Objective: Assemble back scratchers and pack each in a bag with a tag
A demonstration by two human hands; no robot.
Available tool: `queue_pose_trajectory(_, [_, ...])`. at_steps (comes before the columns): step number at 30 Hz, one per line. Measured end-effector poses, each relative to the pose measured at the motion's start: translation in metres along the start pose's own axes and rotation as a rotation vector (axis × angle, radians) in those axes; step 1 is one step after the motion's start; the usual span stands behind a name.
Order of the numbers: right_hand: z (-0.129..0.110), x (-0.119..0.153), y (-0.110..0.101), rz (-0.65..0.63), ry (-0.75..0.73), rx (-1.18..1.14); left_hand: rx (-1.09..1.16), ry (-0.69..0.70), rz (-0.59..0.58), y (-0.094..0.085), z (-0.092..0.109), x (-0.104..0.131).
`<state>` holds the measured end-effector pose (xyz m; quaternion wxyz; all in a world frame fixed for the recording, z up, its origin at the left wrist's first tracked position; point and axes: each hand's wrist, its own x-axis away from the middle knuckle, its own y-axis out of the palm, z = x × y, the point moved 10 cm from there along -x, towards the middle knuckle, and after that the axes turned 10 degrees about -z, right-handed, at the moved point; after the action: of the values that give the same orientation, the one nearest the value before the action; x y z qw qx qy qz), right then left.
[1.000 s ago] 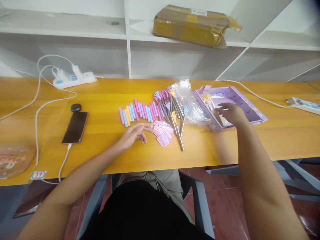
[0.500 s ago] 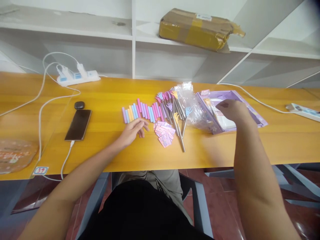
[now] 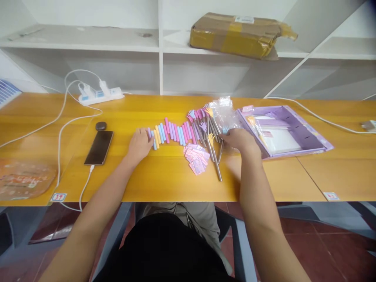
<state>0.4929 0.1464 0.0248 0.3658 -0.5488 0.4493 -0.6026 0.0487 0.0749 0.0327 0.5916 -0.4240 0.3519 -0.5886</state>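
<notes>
My left hand point(image 3: 141, 144) is at the left end of a row of pink, purple, blue and yellow tubes point(image 3: 172, 132), its fingers closed on the end tube. My right hand point(image 3: 239, 138) reaches from the right to the blue hand-shaped head of a metal stick; its fingertips are together there, and their hold is partly hidden. Several more sticks with small hand-shaped heads point(image 3: 210, 138) lie in a pile between the hands. Pink cards point(image 3: 197, 157) are spread in front of the tubes. Behind my right hand are clear plastic bags point(image 3: 225, 111).
A purple box point(image 3: 293, 147) with packets inside lies at the right. A phone point(image 3: 99, 148), a black case point(image 3: 100, 125), a power strip point(image 3: 102, 96) and cables are at the left. A taped carton point(image 3: 235, 36) rests on the shelf.
My right hand has moved left from the purple box to the sticks. My left hand has shifted left to the end of the tube row. The view has turned slightly.
</notes>
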Motion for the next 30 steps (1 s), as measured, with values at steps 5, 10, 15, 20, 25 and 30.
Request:
queue_pose_trajectory(5, [-0.004,0.011,-0.014,0.295,-0.101,-0.188,-0.023,0.017,-0.024,0.004,0.003,-0.002])
queue_pose_trajectory(10, [-0.048,0.022,-0.015,0.359,-0.328,-0.281,-0.042,0.006,-0.045,0.004,0.002,-0.001])
queue_pose_trajectory(15, [-0.078,0.026,-0.004,0.343,-0.345,-0.214,-0.079,-0.022,-0.081,0.007,-0.001,-0.002])
queue_pose_trajectory(20, [-0.08,0.024,-0.004,0.368,-0.354,-0.253,-0.173,-0.043,-0.106,0.011,-0.014,-0.006])
queue_pose_trajectory(25, [-0.034,0.019,-0.033,0.559,-0.468,-0.755,-0.26,0.122,-0.094,0.012,-0.002,-0.001])
queue_pose_trajectory(30, [0.025,-0.005,-0.034,0.609,-0.492,-1.549,0.022,0.087,0.067,-0.006,0.01,0.009])
